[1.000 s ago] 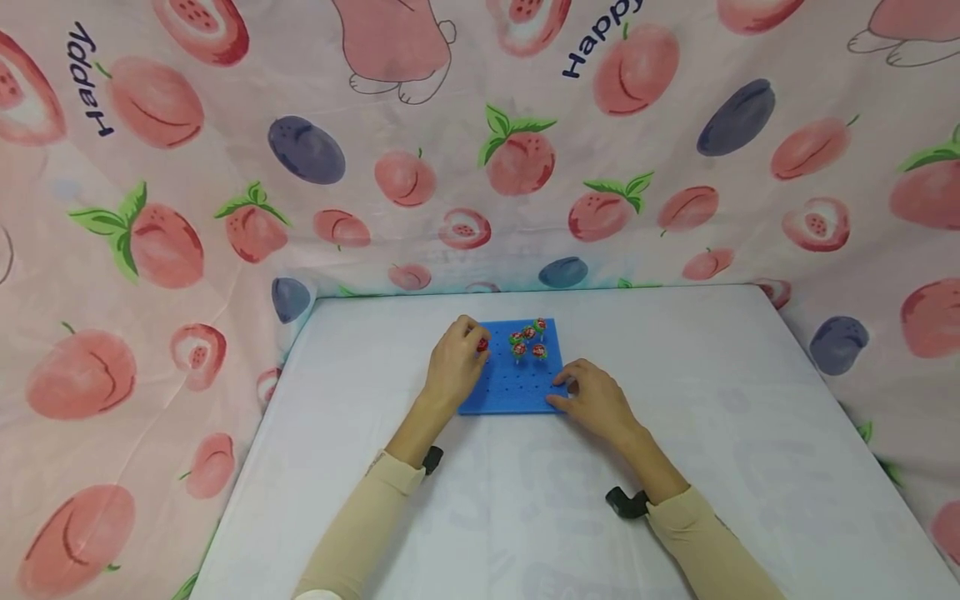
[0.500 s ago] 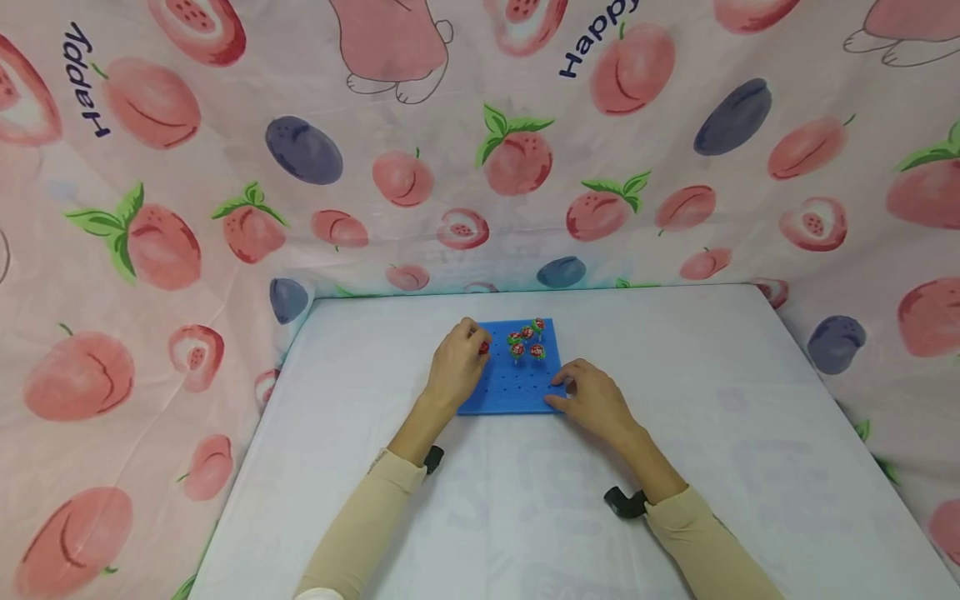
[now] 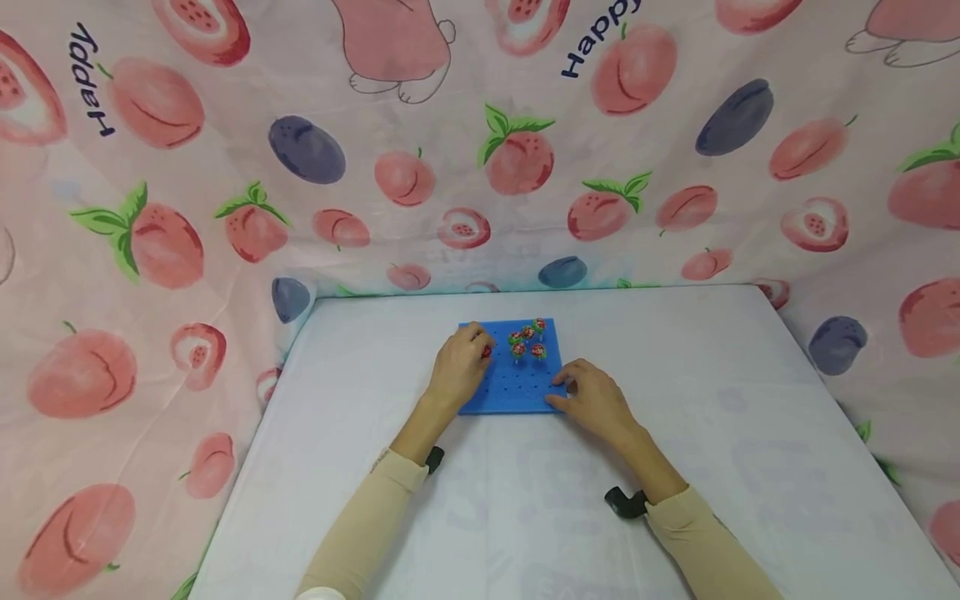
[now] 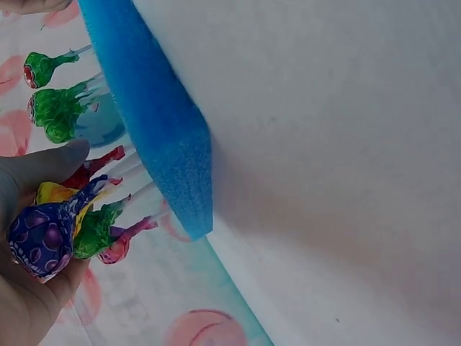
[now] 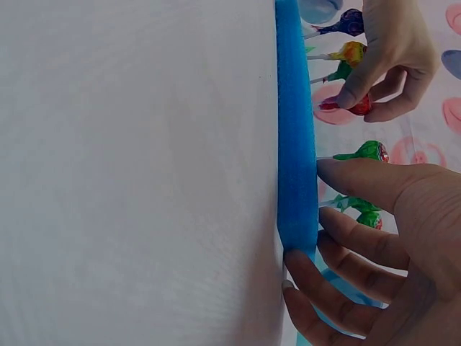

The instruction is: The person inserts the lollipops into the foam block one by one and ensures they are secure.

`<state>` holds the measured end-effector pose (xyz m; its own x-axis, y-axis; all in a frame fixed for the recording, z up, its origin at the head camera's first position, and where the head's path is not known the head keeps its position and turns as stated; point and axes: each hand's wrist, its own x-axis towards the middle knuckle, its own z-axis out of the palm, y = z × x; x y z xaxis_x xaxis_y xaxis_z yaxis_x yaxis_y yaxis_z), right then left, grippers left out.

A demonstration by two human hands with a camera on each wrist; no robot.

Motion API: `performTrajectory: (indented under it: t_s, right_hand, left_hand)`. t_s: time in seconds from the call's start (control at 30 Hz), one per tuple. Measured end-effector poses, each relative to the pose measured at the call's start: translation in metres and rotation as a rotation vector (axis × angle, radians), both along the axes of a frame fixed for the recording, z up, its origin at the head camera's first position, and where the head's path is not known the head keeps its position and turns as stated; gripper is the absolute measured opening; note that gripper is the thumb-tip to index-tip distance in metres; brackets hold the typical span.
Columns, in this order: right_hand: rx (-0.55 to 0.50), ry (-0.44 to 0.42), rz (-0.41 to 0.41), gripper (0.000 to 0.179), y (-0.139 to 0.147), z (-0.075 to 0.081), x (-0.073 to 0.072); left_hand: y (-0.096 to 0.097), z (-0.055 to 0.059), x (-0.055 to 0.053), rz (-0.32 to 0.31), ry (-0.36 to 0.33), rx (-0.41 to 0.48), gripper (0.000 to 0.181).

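Observation:
Thumb and fingers of my left hand (image 3: 459, 364) pinch a red-wrapped lollipop (image 5: 360, 107) over the left part of a blue foam board (image 3: 517, 402) dotted with small holes. In the left wrist view, a purple lollipop (image 4: 43, 241), a yellow one (image 4: 54, 193), a green one (image 4: 94, 236) and a pink one (image 4: 115, 251) stand by that hand, their sticks in the board. My right hand (image 3: 596, 396) rests at the board's near right corner, thumb and fingertips against its top and side. Its fingers are loosely bent.
Several green-and-red lollipops (image 3: 528, 332) stand upright toward the board's back right. The board lies on a white-covered table (image 3: 675, 350). Behind it hangs a fruit-printed cloth (image 3: 420, 233). Black wrist cameras sit at both sleeves.
My left hand, with the red lollipop, has shifted slightly right and toward me over the board. The right hand has stayed at the corner.

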<state>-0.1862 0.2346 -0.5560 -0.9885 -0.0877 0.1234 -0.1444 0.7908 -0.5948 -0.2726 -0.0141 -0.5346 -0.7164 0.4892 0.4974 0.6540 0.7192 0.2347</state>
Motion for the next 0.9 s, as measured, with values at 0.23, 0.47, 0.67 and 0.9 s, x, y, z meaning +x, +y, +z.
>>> performTrajectory:
  t_s: [0.23,0.47,0.67,0.9]
  right_hand:
    - [0.009,-0.006,-0.005,0.027,0.004,-0.003,-0.001]
    - [0.037,-0.012,0.014,0.028,0.006,-0.003,-0.001]
    - [0.084,0.068,0.016,0.032,0.003,0.006,-0.001]
    - [0.18,0.31,0.02,0.081,0.01,0.032,-0.001]
  left_hand:
    - [0.002,-0.001,0.0,0.003,0.014,-0.006,0.021]
    - [-0.001,0.002,0.005,0.039,-0.014,-0.018,0.026]
    - [-0.014,0.015,0.019,0.073,-0.014,-0.021,0.028]
    - [-0.035,0.03,0.039,0.147,-0.139,-0.052,0.069]
